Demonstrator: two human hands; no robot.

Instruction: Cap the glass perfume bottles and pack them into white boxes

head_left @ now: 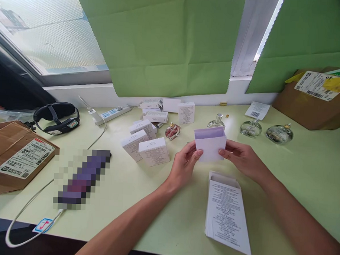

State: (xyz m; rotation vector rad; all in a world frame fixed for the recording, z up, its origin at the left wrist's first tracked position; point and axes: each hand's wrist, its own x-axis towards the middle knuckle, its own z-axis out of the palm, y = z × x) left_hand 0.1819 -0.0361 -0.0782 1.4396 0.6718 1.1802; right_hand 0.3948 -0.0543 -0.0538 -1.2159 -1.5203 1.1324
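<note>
Head view: both hands hold a small open-topped white cardboard box with a lilac inside (210,143) just above the pale green table (310,173), near its middle. The left hand (184,163) has its grip closed on the box's left lower edge, thumb on the front face; the right hand (240,158) has its grip closed on the right edge in the same way. Just near of the box, a flattened white printed carton (226,215) lies on the table. To the left stands a cluster of small white printed boxes (147,141), with a small pink glass bottle (173,131) beside them. Just behind the held box is a clear glass bottle with a silver cap (216,121); two round clear glass bottles (266,131) lie further right. A brown cardboard parcel (313,102) sits far right, and a black headband (57,118) far left.
</note>
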